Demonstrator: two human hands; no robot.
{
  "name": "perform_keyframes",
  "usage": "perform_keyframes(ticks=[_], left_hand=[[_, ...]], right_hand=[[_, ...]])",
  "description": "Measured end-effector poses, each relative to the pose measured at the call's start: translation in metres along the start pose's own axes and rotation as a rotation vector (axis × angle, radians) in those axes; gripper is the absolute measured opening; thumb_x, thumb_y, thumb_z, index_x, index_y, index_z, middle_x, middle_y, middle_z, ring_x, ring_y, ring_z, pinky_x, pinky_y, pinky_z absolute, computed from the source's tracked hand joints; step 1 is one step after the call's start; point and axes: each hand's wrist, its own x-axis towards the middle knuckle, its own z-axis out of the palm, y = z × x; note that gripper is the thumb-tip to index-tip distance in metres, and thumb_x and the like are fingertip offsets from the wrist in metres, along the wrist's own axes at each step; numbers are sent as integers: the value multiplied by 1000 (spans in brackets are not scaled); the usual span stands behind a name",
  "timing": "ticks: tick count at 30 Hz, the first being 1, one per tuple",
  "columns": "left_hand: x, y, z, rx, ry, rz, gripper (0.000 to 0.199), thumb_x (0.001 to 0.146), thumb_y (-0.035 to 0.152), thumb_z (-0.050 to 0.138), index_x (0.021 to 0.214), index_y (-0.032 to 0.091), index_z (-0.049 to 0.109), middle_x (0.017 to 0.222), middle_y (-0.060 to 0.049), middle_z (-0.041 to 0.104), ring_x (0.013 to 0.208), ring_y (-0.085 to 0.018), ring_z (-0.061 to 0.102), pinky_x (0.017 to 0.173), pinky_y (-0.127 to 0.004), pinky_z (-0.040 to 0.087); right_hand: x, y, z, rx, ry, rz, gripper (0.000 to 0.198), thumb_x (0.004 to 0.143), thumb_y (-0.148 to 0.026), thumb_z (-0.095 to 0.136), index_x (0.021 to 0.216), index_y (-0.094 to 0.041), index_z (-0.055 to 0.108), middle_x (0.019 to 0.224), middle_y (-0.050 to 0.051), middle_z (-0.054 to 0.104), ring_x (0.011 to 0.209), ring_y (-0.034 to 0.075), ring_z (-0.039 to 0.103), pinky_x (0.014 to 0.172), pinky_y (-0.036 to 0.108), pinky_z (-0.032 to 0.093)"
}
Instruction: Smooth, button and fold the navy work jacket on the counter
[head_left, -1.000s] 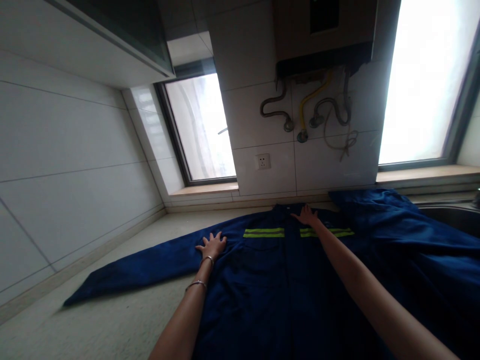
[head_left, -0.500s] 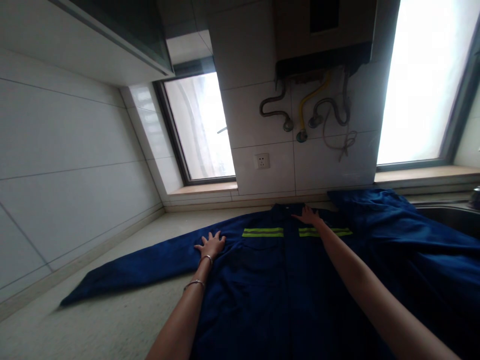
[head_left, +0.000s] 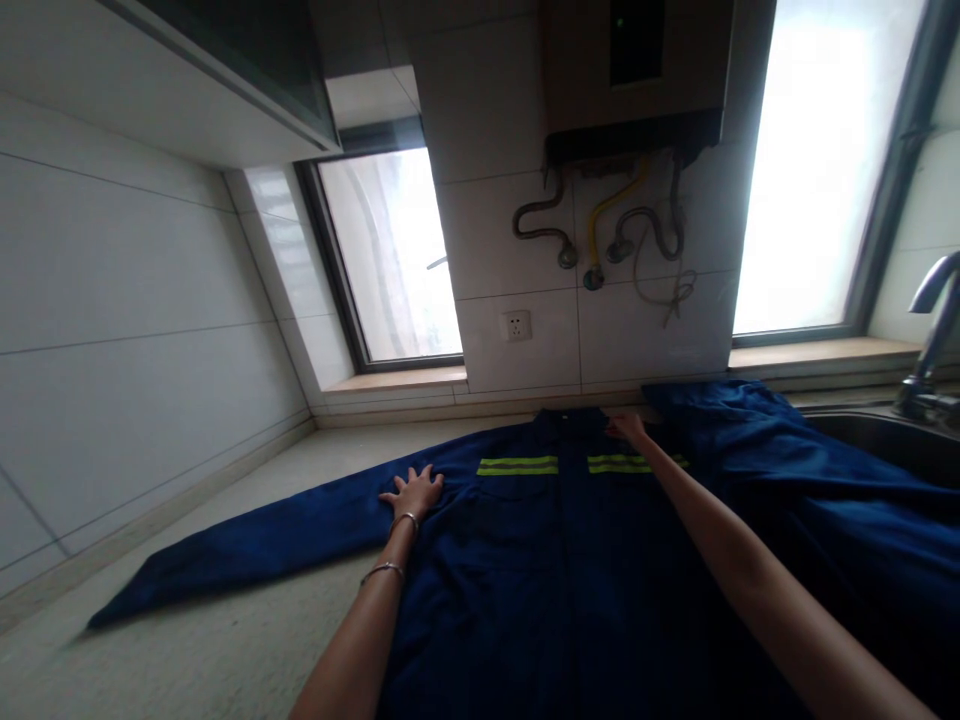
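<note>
A dark blue work jacket [head_left: 517, 560] lies spread out, front side up, with yellow-green reflective strips across its chest. My left hand [head_left: 414, 494] rests flat on it where the left-hand sleeve [head_left: 270, 535] joins the body, fingers spread. That sleeve stretches out toward the lower left. At the far edge, just right of the collar [head_left: 571, 420], my right hand [head_left: 626, 429] has its fingers drawn together on the shoulder cloth. More blue cloth [head_left: 750, 430] lies bunched to the right; how it joins the jacket is hard to see in the dark.
Beneath the jacket is a pale countertop [head_left: 247, 650] that meets a tiled wall. A sink [head_left: 862, 435] with a faucet [head_left: 934, 330] is on the right, partly covered by cloth. Above hang a water heater [head_left: 637, 90] with hoses and a cabinet [head_left: 247, 70].
My right hand's fingers went from spread on the cloth to drawn together at the shoulder edge. My left hand stays flat. The view has turned slightly right, bringing the faucet in.
</note>
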Motion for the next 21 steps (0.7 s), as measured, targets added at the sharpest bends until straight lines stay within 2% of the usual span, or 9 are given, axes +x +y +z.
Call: perform_keyframes(ticks=[5,8,12,17,21], left_hand=[[-1,-1,0,-7,13,16,58,82,54,28,133,33,44,145,-10,33,131,-44,22,94,-73,12],[-1,-1,0,-6,24,15,57,82,54,28,133,32,44,145,-10,33,130,-44,23,94,-73,12],[1,-1,2,-4,21,12,57,82,54,28,132,33,44,145,-9,32,131,-42,23,95,-71,13],[5,-2,5,-1,16,11,57,82,55,28,133,34,44,146,-9,32,131,-43,22,94,-72,13],[6,-3,6,-1,25,16,56,82,55,28,132,34,45,145,-10,33,130,-43,24,94,-72,13]], right_hand=[[-7,-8,22,65,-108,-56,29,79,-30,57,100,-13,66,71,4,69,60,14,65,52,21,50],[-4,-14,24,27,-171,-128,32,69,-35,67,94,-15,70,67,2,68,61,16,63,54,22,48],[-2,-20,23,-44,-248,-206,21,61,-28,70,78,-16,74,64,1,67,66,17,62,58,22,46],[-3,-20,11,-144,-304,-230,32,67,-21,60,95,-15,72,65,1,67,62,15,60,54,22,44],[-9,-21,-8,-274,-364,-240,43,65,-18,59,108,-17,68,66,0,66,63,15,60,57,23,45]])
